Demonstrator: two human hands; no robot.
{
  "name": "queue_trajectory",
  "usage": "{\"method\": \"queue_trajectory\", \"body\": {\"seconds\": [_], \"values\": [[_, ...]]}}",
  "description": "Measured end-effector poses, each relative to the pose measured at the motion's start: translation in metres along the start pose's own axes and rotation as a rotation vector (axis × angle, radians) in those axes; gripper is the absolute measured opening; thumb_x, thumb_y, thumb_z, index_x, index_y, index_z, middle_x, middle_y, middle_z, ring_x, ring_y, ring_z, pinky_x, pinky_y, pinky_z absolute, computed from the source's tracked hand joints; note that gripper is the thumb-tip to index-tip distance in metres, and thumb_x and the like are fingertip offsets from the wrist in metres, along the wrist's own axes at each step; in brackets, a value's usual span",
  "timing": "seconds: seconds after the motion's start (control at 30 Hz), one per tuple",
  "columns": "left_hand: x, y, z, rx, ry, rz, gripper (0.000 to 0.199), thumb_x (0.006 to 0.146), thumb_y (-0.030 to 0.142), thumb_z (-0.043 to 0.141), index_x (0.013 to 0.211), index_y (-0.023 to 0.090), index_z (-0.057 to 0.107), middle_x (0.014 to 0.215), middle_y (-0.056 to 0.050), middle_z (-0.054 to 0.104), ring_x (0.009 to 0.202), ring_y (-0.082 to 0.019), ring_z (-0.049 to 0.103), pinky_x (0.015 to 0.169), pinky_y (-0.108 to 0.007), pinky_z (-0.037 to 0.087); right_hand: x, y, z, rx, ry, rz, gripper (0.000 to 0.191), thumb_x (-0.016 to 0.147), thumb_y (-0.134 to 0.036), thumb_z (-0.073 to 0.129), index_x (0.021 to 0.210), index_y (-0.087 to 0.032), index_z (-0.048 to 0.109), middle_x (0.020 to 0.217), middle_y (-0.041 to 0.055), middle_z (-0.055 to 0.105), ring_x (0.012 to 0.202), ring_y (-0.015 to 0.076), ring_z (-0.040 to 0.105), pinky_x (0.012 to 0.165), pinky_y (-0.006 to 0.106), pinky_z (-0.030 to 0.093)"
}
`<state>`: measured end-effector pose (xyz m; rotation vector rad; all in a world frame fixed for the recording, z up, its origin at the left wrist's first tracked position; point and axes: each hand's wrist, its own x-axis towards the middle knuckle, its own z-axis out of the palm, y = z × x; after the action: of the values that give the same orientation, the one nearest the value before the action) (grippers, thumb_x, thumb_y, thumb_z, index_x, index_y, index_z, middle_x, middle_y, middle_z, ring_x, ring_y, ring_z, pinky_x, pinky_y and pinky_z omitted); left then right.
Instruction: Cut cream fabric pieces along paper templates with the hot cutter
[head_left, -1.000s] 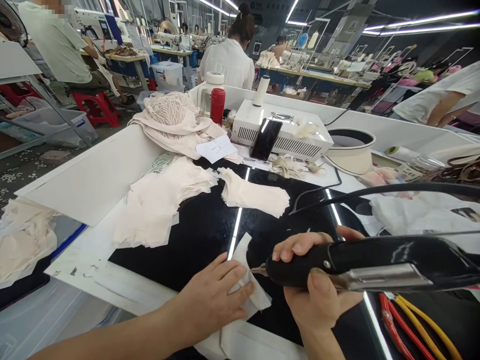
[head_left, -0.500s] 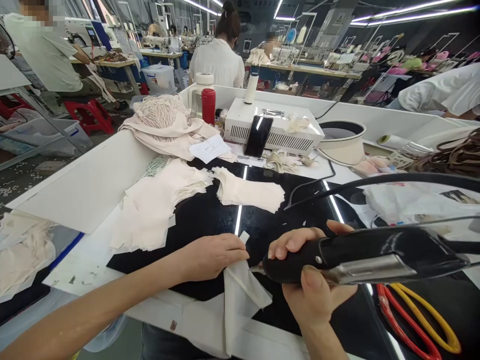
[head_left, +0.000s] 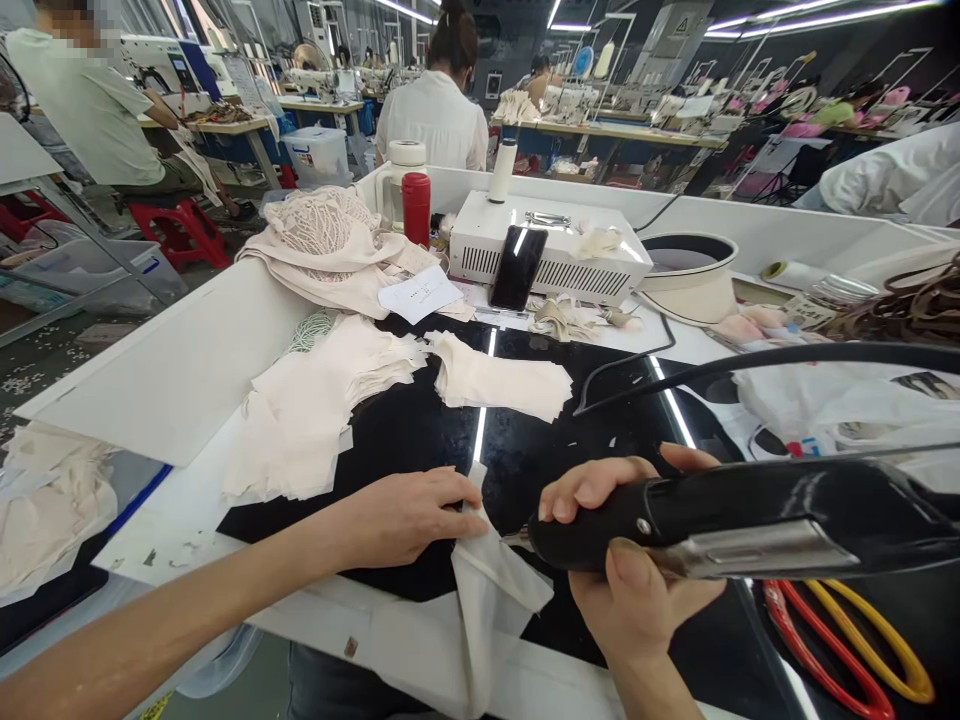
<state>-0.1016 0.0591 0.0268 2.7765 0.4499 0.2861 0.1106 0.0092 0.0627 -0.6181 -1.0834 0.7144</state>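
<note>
My left hand [head_left: 420,515] pinches the upper end of a cream fabric strip [head_left: 491,585], thumb and fingers pressed on it. The strip lies over the black glossy board [head_left: 390,430] and hangs past the table's front edge. My right hand [head_left: 637,560] is wrapped round a black handheld tool [head_left: 772,515] with a metal plate on its side; its narrow tip is close to the fabric, right of my left fingers. Beyond my hands lie a large stack of cream fabric pieces [head_left: 307,410] and a smaller stack [head_left: 502,378].
Scissors with red and yellow handles [head_left: 832,640] lie at the lower right. A white box [head_left: 555,250], a phone [head_left: 517,268], a red bottle [head_left: 416,210] and a fabric heap [head_left: 322,240] stand at the back. The tool's cable crosses the right side. People sit beyond the table.
My left hand has shifted slightly left on the strip, and the strip's loose flap has moved a little right. My right hand, still round the tool, appears slightly farther right.
</note>
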Motion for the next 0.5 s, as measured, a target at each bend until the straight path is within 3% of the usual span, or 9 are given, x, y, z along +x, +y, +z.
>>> {"method": "queue_trajectory", "body": {"seconds": [0.13, 0.5], "values": [[-0.006, 0.005, 0.003, 0.030, -0.020, -0.016, 0.062, 0.082, -0.012, 0.045, 0.133, 0.021, 0.060, 0.134, -0.009, 0.062, 0.122, -0.021, 0.064, 0.122, -0.047, 0.043, -0.001, -0.004, 0.003, 0.001, 0.021, 0.019, 0.049, 0.087, -0.031, 0.080, 0.129, -0.030, 0.054, 0.083, -0.0039, 0.064, 0.063, 0.0165, 0.061, 0.055, 0.034, 0.058], [-0.011, 0.012, 0.013, 0.098, 0.066, -0.007, 0.055, 0.084, -0.010, 0.048, 0.130, 0.018, 0.060, 0.135, -0.011, 0.063, 0.125, -0.020, 0.064, 0.120, -0.042, 0.045, 0.009, -0.001, 0.010, -0.002, 0.094, -0.035, 0.048, 0.084, -0.030, 0.080, 0.125, -0.027, 0.057, 0.079, -0.0047, 0.064, 0.058, 0.0168, 0.059, 0.050, 0.032, 0.055]]}}
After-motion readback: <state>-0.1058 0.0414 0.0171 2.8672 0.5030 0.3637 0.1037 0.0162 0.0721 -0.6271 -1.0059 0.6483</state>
